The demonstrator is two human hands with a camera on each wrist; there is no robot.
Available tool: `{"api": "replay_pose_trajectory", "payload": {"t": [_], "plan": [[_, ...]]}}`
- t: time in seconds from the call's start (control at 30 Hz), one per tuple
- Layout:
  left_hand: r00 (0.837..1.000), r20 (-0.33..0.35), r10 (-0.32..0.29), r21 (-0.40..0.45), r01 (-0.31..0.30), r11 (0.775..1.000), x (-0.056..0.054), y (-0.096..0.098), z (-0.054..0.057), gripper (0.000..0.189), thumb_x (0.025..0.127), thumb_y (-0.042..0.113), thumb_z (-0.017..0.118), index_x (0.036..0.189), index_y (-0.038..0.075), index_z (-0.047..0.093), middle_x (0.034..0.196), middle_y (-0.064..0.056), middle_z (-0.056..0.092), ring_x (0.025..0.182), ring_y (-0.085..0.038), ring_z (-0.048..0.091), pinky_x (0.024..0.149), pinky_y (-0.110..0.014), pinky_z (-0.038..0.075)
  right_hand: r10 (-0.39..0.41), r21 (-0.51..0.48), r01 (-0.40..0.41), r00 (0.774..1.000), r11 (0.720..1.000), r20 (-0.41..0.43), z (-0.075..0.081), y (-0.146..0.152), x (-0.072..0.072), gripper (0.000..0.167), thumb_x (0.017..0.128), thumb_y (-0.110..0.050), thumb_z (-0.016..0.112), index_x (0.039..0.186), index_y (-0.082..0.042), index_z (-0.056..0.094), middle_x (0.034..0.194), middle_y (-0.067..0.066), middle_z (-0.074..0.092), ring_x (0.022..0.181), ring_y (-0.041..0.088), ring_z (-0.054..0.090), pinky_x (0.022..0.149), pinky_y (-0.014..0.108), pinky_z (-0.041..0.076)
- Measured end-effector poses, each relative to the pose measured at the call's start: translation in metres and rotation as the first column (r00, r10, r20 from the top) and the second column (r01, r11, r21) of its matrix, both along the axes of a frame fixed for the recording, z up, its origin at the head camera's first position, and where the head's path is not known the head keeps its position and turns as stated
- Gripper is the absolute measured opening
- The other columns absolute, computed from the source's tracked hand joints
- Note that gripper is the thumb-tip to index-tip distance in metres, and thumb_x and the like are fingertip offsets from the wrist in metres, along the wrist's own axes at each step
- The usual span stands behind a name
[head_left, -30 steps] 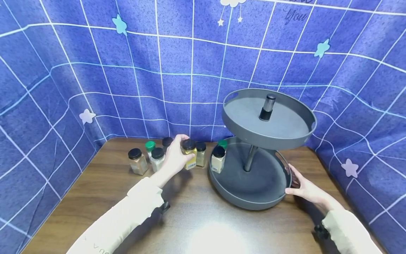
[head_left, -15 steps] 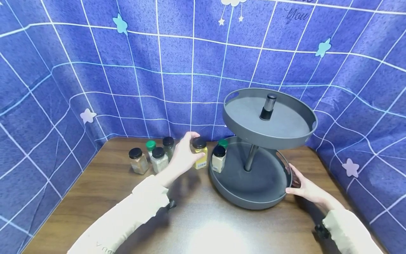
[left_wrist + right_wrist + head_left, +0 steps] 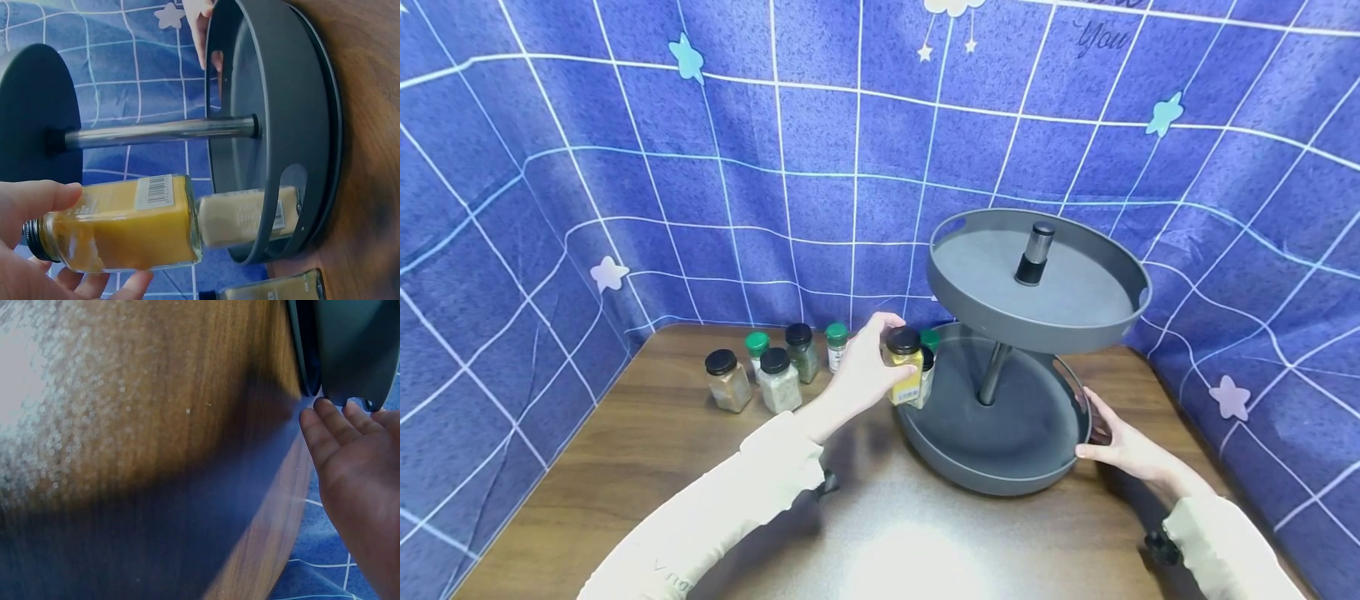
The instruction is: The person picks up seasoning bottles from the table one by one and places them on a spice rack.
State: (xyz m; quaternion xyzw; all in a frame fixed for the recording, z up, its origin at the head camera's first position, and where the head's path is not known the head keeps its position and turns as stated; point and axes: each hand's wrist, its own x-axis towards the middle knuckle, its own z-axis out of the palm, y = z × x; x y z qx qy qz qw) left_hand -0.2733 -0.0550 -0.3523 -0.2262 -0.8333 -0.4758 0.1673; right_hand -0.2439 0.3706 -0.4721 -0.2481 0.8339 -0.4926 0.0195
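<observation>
My left hand [image 3: 859, 377] pinches a spice jar [image 3: 907, 382] of yellow powder with a black lid, thumb on the near side and fingers behind. In the left wrist view this yellow jar overlaps a jar of pale powder [image 3: 232, 219], which stands inside the lower tier of a grey two-tier turntable organizer [image 3: 992, 482]. A green-lidded jar [image 3: 930, 338] is partly hidden behind them. At the organizer's right side, my right hand [image 3: 1123, 447] rests against the lower tier's outer wall beside a handle cutout. In the right wrist view its fingers [image 3: 331, 428] lie nearly straight.
Left of the organizer stand several more spice jars, including a brown one [image 3: 728, 383], a pale one [image 3: 779, 383] and a green-lidded one [image 3: 837, 348]. Another jar [image 3: 275, 290] shows beside the organizer. The upper tier [image 3: 1037, 321] overhangs the lower one. A curtain [image 3: 820, 167] hangs behind.
My left hand has carried the yellow spice jar rightward from the group of jars to the lower tier's left rim, uncovering a green-lidded jar. My right hand stays in place.
</observation>
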Motion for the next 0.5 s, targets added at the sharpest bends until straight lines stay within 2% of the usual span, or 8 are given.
{"api": "replay_pose_trajectory", "payload": {"t": [0.27, 0.5], "plan": [[0.999, 0.021, -0.029, -0.017, 0.03, 0.999, 0.0, 0.01, -0.007, 0.06, 0.067, 0.008, 0.082, 0.118, 0.011, 0.051, 0.115, -0.004, 0.062, 0.11, -0.017, 0.057, 0.096, -0.035, 0.045, 0.002, 0.005, -0.002, 1.0, 1.0, -0.002, 0.0, -0.001, 0.0, 0.089, 0.082, 0.005, 0.066, 0.146, 0.01, 0.003, 0.142, 0.042, 0.017, 0.118, -0.014, 0.038, 0.092, 0.004, 0.034], [0.999, 0.026, -0.036, -0.035, 0.037, 0.999, -0.001, 0.018, -0.018, 0.059, 0.067, 0.011, 0.083, 0.117, 0.013, 0.052, 0.109, -0.003, 0.064, 0.101, -0.015, 0.059, 0.087, -0.034, 0.047, 0.003, -0.004, -0.003, 1.0, 1.0, 0.01, 0.0, -0.001, 0.0, 0.09, 0.082, 0.005, 0.066, 0.145, 0.011, 0.001, 0.138, 0.048, 0.012, 0.117, -0.015, 0.038, 0.092, 0.004, 0.034]]}}
